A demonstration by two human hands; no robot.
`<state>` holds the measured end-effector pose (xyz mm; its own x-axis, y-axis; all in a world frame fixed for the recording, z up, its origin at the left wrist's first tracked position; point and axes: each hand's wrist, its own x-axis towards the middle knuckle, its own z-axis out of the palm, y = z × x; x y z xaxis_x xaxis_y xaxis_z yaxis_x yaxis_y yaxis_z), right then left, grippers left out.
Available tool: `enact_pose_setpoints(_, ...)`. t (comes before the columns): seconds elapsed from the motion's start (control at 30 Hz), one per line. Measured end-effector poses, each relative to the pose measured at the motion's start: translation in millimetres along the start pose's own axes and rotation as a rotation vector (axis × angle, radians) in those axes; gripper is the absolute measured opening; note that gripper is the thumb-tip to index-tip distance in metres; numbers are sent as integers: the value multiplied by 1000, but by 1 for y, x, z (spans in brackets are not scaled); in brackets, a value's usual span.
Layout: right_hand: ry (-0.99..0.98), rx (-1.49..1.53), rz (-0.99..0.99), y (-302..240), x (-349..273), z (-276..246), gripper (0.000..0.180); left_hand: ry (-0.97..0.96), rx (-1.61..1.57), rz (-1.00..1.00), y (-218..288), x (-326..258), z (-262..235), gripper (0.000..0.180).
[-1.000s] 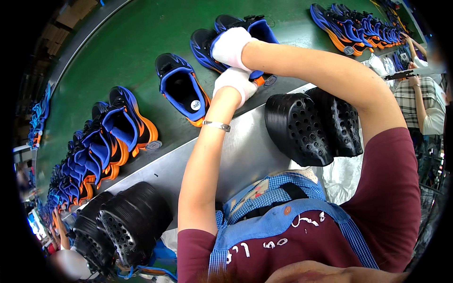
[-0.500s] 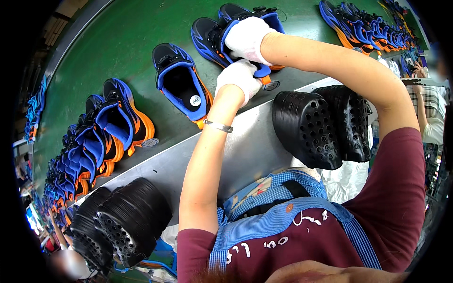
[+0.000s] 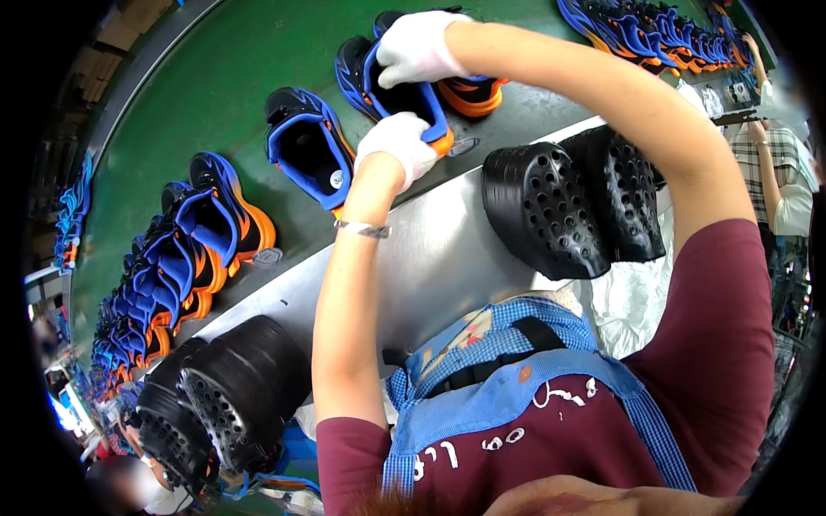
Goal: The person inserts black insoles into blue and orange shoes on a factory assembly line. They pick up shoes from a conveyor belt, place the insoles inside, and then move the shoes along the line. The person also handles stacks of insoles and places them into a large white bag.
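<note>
In front of me a black and blue sneaker (image 3: 403,97) with an orange heel stands on the green table, its opening toward me. My left hand (image 3: 401,148), in a white glove, is closed on the near side of its heel collar. My right hand (image 3: 420,50), also gloved, reaches over from above, its curled fingers gripping around the tongue and upper opening; the fingertips are partly hidden inside. A matching sneaker (image 3: 310,148) with a round white sticker inside stands to the left. Another sneaker (image 3: 472,96) is partly covered behind my right hand.
A row of sneakers (image 3: 206,225) runs down the left side, another row (image 3: 641,34) lies at the far right. Stacks of black perforated insoles stand on the metal ledge (image 3: 439,254), one pair (image 3: 551,206) right, one pair (image 3: 241,391) left. Other people work at both sides.
Both hands have shifted slightly left. My right hand has drawn up toward the sneaker's tongue, baring more of the opening, and my left hand has moved down a little at the heel.
</note>
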<state>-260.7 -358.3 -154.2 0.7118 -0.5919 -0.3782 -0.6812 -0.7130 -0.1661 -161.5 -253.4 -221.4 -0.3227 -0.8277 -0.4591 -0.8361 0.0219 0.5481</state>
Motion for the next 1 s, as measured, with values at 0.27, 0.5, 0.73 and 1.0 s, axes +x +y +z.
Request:
enact_pose_setpoints(0.27,439,158,105,48,-197,-42,30,400,-594,-5,-34,-57,-13,39)
enact_pose_setpoints(0.5,542,466,579,79,-330,23,21,344,-16,-364,-50,11,-29,60)
enact_pose_setpoints(0.73,582,305,937,120,-405,89,26,368,50,-556,-39,24,-27,55)
enact_pose_setpoints(1.0,432,283,1025,147,-417,144,44,88,-354,-340,-29,10,-35,50)
